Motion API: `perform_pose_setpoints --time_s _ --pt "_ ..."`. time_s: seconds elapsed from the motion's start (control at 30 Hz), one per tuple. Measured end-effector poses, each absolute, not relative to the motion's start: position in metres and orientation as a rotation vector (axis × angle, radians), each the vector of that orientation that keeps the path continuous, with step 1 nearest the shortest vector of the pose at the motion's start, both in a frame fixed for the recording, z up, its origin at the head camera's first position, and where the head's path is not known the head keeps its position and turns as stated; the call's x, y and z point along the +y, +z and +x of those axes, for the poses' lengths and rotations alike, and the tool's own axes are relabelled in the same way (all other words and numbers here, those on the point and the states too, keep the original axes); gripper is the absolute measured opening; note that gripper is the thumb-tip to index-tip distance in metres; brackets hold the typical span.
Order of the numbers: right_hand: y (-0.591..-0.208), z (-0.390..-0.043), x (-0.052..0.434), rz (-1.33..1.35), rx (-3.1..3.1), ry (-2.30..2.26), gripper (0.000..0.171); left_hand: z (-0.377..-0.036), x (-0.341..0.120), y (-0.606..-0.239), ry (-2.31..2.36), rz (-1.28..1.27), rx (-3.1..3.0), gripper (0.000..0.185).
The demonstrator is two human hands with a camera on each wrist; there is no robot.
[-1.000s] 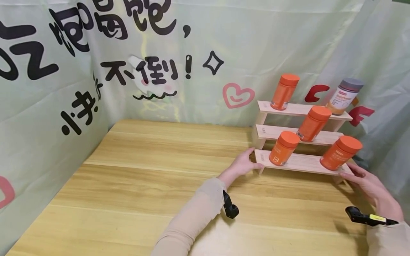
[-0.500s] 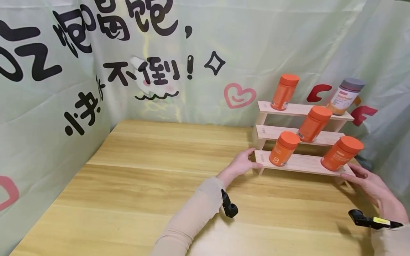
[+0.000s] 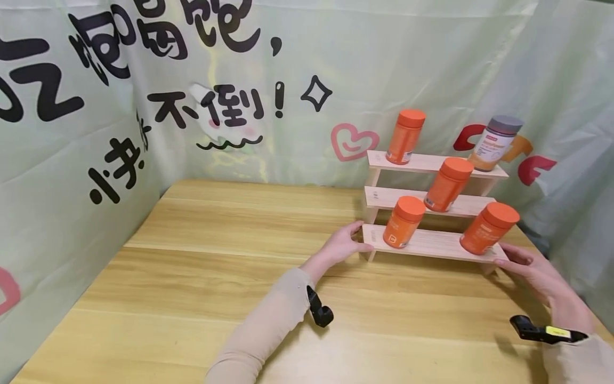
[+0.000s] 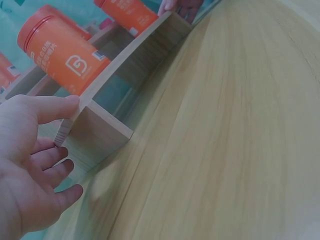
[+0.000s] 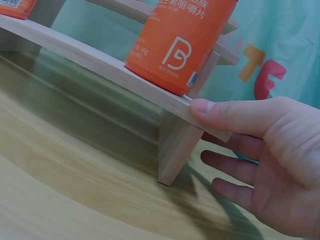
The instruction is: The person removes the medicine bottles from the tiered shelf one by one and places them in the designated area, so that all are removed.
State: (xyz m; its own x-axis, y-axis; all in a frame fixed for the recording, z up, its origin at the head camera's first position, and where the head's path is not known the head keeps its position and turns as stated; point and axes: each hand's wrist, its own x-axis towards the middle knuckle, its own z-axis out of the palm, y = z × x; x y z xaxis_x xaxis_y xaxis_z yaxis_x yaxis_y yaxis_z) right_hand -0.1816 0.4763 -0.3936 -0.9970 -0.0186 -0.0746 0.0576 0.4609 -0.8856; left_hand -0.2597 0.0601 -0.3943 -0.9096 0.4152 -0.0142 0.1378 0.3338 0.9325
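Head view: pale green backdrop (image 3: 408, 58) printed with large black Chinese characters, among them 不倒!, plus pink hearts, hangs behind a light wood-grain table (image 3: 192, 277); at the table's far right stands a three-tier stepped shelf of plain unfinished wood (image 3: 431, 244). It carries four orange cylindrical bottles with orange lids (image 3: 402, 222) and one white, grey-capped bottle (image 3: 494, 143) on the top step. Left hand (image 3: 341, 245) pinches the bottom plank's left end, thumb on top, fingers below; right hand (image 3: 532, 269) pinches its right end likewise, beside a bottle bearing a white "B" logo (image 5: 182, 45).
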Motion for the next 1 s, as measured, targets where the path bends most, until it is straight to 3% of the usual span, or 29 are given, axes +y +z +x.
perform_pose_setpoints --time_s 0.07,0.3,0.6,1.0 --pt "-0.393 -0.185 0.470 0.032 2.646 -1.551 0.061 -0.260 0.053 -0.394 1.610 0.482 2.349 0.075" --pt "-0.392 -0.187 0.453 -0.067 2.555 -1.716 0.048 -0.259 0.031 -0.393 1.635 0.469 2.322 0.075" --pt "-0.384 -0.189 0.432 -0.012 2.649 -1.452 0.069 -0.260 0.010 -0.393 1.684 0.484 2.300 0.076" --pt "-0.378 -0.193 0.402 -0.088 2.686 -1.386 0.070 -0.255 -0.026 -0.394 1.723 0.489 2.270 0.076"
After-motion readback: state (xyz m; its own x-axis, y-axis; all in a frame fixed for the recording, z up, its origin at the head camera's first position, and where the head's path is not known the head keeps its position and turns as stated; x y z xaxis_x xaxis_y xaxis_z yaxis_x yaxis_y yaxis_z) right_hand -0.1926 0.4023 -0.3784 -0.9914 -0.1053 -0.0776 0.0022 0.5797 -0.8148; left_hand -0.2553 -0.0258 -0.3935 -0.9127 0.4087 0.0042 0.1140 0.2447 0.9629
